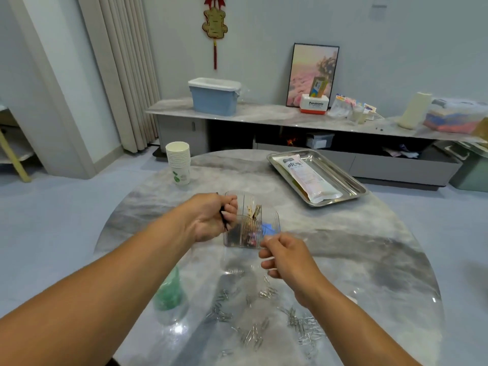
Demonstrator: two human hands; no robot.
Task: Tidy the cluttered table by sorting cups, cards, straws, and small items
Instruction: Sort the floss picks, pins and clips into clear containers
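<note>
A clear plastic organizer (249,228) with several compartments stands mid-table, holding small dark, gold and blue items. My left hand (211,217) is closed around thin black pins (224,220) at the organizer's left side. My right hand (286,256) hovers just in front of the organizer's right corner with fingers curled; what it pinches, if anything, is hidden. Several silver paper clips (253,326) lie scattered on the marble table (369,260) near me. A stack of paper cups (179,162) stands at the far left.
A steel tray (348,180) with a white packet (307,178) sits at the far right. A clear bag of green items (169,294) lies under my left forearm. Behind the table runs a low cabinet with a blue bin (215,97) and boxes.
</note>
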